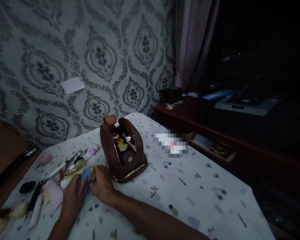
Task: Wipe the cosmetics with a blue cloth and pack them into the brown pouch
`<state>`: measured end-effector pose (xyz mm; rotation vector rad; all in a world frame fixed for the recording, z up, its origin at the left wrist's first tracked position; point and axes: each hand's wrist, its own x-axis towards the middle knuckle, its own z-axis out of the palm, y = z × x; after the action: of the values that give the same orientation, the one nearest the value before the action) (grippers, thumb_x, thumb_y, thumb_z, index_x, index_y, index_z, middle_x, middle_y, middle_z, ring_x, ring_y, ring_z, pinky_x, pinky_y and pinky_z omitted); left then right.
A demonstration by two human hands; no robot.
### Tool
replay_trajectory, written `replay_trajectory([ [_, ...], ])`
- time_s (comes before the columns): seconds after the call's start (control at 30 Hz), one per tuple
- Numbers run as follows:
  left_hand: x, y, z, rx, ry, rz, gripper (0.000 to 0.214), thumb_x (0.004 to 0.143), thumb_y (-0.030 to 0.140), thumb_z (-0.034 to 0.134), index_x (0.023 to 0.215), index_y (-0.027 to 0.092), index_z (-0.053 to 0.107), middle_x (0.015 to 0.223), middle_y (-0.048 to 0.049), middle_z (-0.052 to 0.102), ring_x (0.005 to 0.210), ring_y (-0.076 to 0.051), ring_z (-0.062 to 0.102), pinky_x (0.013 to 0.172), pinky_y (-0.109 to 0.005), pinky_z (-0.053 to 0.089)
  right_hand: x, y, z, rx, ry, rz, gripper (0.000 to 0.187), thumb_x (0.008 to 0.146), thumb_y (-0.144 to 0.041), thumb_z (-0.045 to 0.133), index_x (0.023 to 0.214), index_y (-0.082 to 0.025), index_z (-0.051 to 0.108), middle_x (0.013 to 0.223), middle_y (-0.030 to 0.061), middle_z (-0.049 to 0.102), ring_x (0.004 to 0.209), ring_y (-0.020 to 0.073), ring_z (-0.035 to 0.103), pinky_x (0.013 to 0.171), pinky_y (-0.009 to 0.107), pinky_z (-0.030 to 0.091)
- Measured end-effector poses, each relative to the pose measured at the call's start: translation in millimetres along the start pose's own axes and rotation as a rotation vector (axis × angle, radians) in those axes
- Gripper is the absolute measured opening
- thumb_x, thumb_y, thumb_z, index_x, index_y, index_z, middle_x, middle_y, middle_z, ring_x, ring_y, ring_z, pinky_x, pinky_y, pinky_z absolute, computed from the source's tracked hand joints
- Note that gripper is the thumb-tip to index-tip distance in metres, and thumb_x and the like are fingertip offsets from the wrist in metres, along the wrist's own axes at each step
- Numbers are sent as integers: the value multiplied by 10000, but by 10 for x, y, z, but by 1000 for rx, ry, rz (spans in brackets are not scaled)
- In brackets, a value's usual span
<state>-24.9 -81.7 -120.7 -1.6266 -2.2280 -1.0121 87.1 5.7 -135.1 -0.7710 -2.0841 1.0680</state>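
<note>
My left hand [72, 196] is closed on a crumpled blue cloth [86, 174] low over the table. Right beside it, my right hand [102, 185] has its fingers curled around a small yellow item [92, 172] that touches the cloth; what kind it is, I cannot make out. Just beyond my right hand stands a brown toiletry bag [107, 163], unzipped at the top. Inside it lie several cosmetics, among them a dark bottle with a white cap [117, 126]. Left of my hands, a pink tube [53, 191] and a greenish round jar [80, 163] lie among other cosmetics.
A patterned white cloth covers the table [185, 200]. More make-up items, including a white tube [36, 211] and a pink sponge [45, 159], spread to the left. A pixelated patch [173, 145] lies right of the bag. A partly open drawer [212, 146] adjoins the table's right edge.
</note>
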Motion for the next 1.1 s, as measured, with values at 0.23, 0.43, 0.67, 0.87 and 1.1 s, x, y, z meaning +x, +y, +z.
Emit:
replay_trajectory([
  [0.23,-1,132,-30,-16,0,-37,282,937,455,387,814,223,490,703,16,591,629,-154,578,624,-262,457,-17,66,35,54,25,-77,536,722,-80,601,1238,-195,511,1176,99,600,1154,260,529,1010,429,427],
  [0.43,-26,84,-57,97,-23,-81,309,950,439,369,752,226,474,635,21,567,598,-158,552,584,-256,372,-19,123,68,53,10,-144,626,749,-72,553,1355,-193,453,1221,110,588,1205,257,515,1048,448,415],
  [0.67,-34,-5,-136,179,-24,-157,327,950,454,398,759,224,531,626,9,595,615,-178,583,601,-267,364,0,137,71,70,16,-161,539,763,-101,547,1298,-143,498,1235,143,597,1199,273,526,1069,465,408],
  [0.87,38,-117,-207,211,34,-211,240,935,379,403,976,214,572,853,-35,688,786,-214,657,685,-289,440,-2,159,87,67,47,-190,526,770,-104,549,1287,-191,501,1193,121,609,1179,265,548,1036,465,443],
  [1.1,530,-427,-309,282,15,-266,268,947,298,365,1110,210,559,1093,-81,671,1014,-237,631,852,-327,463,-8,117,30,54,3,-152,508,787,-108,547,1291,-159,501,1177,130,610,1134,270,560,1014,451,456],
])
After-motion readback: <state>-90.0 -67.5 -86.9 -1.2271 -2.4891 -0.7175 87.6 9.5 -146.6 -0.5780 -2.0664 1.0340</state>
